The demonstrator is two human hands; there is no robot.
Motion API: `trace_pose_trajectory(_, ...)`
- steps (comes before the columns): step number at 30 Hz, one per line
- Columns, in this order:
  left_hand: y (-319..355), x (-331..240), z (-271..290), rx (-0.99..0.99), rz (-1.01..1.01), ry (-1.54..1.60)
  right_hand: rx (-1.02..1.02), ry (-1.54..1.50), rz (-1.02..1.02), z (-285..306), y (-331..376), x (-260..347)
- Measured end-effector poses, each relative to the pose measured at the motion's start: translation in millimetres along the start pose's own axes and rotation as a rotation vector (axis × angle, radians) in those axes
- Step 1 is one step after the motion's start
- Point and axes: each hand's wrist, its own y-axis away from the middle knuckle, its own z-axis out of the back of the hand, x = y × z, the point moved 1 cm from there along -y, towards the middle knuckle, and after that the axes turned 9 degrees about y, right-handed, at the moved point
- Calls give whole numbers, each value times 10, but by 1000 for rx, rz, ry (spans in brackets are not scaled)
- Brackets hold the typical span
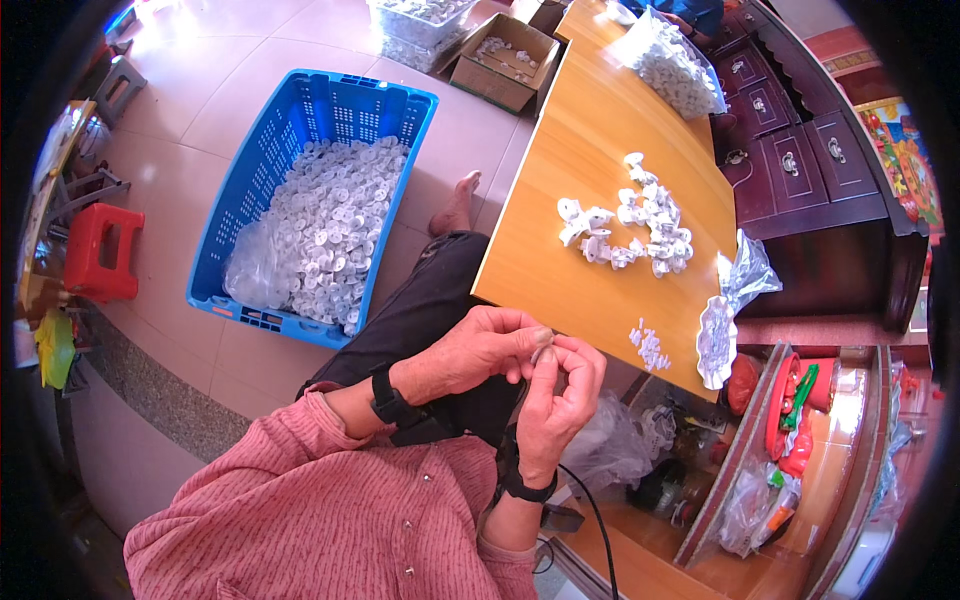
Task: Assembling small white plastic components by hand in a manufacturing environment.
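My left hand [492, 348] has its thumb and index finger pinched together, and my right hand [562, 392] meets it fingertip to fingertip, thumb against curled fingers. Between them I grip a small pale piece [541, 353], mostly hidden by my fingertips, so I cannot tell its shape. It sits above my lap, just beside the near edge of the wooden counter [585, 318].

On that counter, near my right hand, lies a scatter of tiny white bits [650, 346]; beyond it is a loose cluster of white plastic parts [660, 222]. By the right edge I have a white scalloped dish [704, 372] with a clear plastic bag [752, 276] just beside it. A filled bag [672, 72] rests at the far end.

To my left, on the floor, stands a blue crate [240, 185] heaped with white round parts [345, 205]. Farther out are a cardboard box [488, 84] and a red stool [106, 250].
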Motion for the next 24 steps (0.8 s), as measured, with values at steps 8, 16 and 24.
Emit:
trace_pose_trajectory(8, -5, 13, 54, 2, -2, -55, -22, -103, -27, -57, 75, -72)
trace_pose_trajectory(16, 3, 40, 82, -121, -23, -27, 52, -112, -36, -74, 67, -26)
trace_pose_trajectory(24, 15, 52, 186, -128, 12, -60, 101, -73, -39, -125, 94, -69)
